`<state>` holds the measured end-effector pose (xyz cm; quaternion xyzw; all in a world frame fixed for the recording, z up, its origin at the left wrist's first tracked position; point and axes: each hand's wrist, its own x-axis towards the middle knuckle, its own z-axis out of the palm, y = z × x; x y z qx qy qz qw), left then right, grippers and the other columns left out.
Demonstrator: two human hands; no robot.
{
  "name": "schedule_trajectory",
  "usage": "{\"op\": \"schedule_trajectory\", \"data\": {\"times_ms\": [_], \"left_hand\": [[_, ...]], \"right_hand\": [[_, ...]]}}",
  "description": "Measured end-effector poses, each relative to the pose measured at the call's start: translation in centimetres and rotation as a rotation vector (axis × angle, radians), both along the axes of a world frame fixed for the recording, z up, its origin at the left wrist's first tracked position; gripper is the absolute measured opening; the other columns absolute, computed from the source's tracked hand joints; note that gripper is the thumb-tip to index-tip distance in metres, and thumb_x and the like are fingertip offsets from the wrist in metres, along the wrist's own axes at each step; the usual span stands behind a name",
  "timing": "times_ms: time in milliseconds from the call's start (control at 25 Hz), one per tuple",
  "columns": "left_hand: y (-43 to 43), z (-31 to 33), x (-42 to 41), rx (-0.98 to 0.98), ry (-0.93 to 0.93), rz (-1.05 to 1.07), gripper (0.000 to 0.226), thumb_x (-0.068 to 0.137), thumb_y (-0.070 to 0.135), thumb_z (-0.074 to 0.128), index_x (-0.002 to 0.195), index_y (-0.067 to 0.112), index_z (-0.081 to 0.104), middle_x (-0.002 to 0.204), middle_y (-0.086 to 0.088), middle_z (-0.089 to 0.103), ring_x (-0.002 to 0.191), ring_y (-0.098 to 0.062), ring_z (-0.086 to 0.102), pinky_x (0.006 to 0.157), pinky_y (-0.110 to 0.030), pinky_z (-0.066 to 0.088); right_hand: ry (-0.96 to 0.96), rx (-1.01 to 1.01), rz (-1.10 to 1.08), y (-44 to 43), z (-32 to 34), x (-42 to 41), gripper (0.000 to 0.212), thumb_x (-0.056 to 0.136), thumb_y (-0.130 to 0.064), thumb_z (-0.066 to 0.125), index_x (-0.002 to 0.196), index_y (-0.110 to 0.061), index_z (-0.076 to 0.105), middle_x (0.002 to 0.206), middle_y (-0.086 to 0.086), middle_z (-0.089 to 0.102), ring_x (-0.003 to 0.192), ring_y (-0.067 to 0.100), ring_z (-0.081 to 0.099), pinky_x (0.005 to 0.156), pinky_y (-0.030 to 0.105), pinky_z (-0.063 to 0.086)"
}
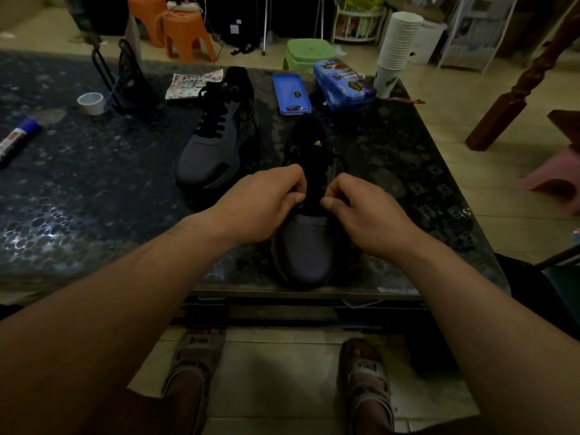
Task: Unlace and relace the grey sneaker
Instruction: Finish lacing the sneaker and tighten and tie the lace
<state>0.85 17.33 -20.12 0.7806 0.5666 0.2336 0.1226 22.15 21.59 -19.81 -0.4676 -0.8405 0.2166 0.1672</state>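
Observation:
A grey sneaker [306, 243] with a black tongue stands at the table's near edge, its toe pointing at me. My left hand [266, 202] pinches the black lace on the sneaker's left side, just above the toe. On the right side, level with it, my right hand [361, 211] pinches the lace. The lace itself is dark and mostly hidden by my fingers. A second grey sneaker [216, 142], laced in black, stands further back to the left.
On the dark speckled table [94, 189] lie a blue tin [343, 84] with its lid [290, 94], a tape roll [91, 103], a glue stick [17, 138] and a black wire stand [125, 80]. A stack of paper cups [397, 48] stands at the far right corner.

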Motion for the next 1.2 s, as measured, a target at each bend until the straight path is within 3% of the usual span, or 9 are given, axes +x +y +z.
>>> {"op": "schedule_trajectory", "data": {"times_ms": [160, 280, 480, 640, 840, 920, 1000, 1200], "left_hand": [[-0.3, -0.4, -0.6, -0.079, -0.108, 0.013, 0.008, 0.098, 0.023, 0.066, 0.103, 0.026, 0.06, 0.094, 0.014, 0.06, 0.085, -0.005, 0.056, 0.076, -0.029, 0.047], [-0.6, -0.6, -0.7, -0.078, -0.132, 0.023, 0.009, 0.098, 0.022, 0.066, 0.099, 0.027, 0.059, 0.095, 0.012, 0.057, 0.086, -0.005, 0.056, 0.077, -0.029, 0.047], [-0.8, 0.0, 0.5, 0.023, -0.081, 0.075, 0.007, 0.103, 0.026, 0.054, 0.1, 0.028, 0.048, 0.081, 0.009, 0.059, 0.072, -0.011, 0.056, 0.063, -0.036, 0.041], [-1.2, 0.4, 0.9, 0.069, -0.038, 0.067, 0.005, 0.105, 0.029, 0.049, 0.103, 0.026, 0.046, 0.078, 0.006, 0.062, 0.068, -0.022, 0.059, 0.061, -0.04, 0.046], [-1.9, 0.0, 0.1, -0.082, -0.08, -0.009, 0.007, 0.103, 0.024, 0.057, 0.097, 0.027, 0.053, 0.094, 0.01, 0.054, 0.084, -0.005, 0.053, 0.073, -0.028, 0.042], [-1.6, 0.0, -0.4, -0.123, -0.211, 0.029, 0.007, 0.104, 0.023, 0.056, 0.1, 0.029, 0.055, 0.095, 0.008, 0.061, 0.088, -0.008, 0.06, 0.079, -0.034, 0.05], [-1.2, 0.3, -0.6, -0.121, -0.302, 0.072, 0.013, 0.104, 0.021, 0.055, 0.111, 0.033, 0.055, 0.095, 0.008, 0.068, 0.089, -0.011, 0.068, 0.082, -0.042, 0.056], [0.3, 1.0, -0.4, -0.027, -0.05, -0.006, 0.014, 0.099, 0.024, 0.063, 0.111, 0.031, 0.06, 0.099, 0.011, 0.069, 0.091, -0.014, 0.065, 0.08, -0.044, 0.055]], "right_hand": [[0.131, -0.101, 0.019, 0.2, -0.5, 0.7, 0.004, 0.099, -0.024, 0.065, 0.101, -0.024, 0.061, 0.091, -0.011, 0.063, 0.084, 0.004, 0.057, 0.074, 0.029, 0.046], [0.161, -0.08, 0.015, 0.2, -0.7, 0.6, 0.003, 0.099, -0.021, 0.065, 0.099, -0.022, 0.062, 0.091, -0.009, 0.062, 0.084, 0.007, 0.056, 0.074, 0.03, 0.046], [0.135, -0.069, -0.023, 0.1, -0.2, 0.3, 0.008, 0.103, -0.028, 0.057, 0.096, -0.024, 0.057, 0.087, -0.008, 0.06, 0.082, 0.015, 0.059, 0.074, 0.04, 0.05], [0.119, -0.065, -0.04, -0.3, 0.0, 0.3, 0.009, 0.103, -0.03, 0.055, 0.096, -0.025, 0.055, 0.088, -0.008, 0.059, 0.085, 0.018, 0.059, 0.076, 0.04, 0.049], [0.062, -0.066, 0.045, -0.7, -0.1, 1.0, 0.006, 0.098, -0.027, 0.063, 0.092, -0.027, 0.06, 0.094, -0.007, 0.057, 0.085, 0.005, 0.055, 0.073, 0.026, 0.041], [0.108, -0.075, 0.003, -0.6, -0.1, 1.0, 0.005, 0.098, -0.025, 0.063, 0.095, -0.029, 0.062, 0.095, -0.009, 0.061, 0.083, 0.003, 0.057, 0.07, 0.022, 0.042], [0.234, -0.097, -0.076, -0.4, -0.1, 0.9, 0.01, 0.099, -0.022, 0.061, 0.103, -0.031, 0.062, 0.091, -0.011, 0.066, 0.076, 0.005, 0.06, 0.066, 0.026, 0.047], [0.104, 0.103, 0.022, -0.1, 0.4, 0.4, 0.018, 0.095, -0.026, 0.067, 0.111, -0.034, 0.062, 0.09, -0.012, 0.068, 0.082, 0.012, 0.062, 0.072, 0.033, 0.051]]}}
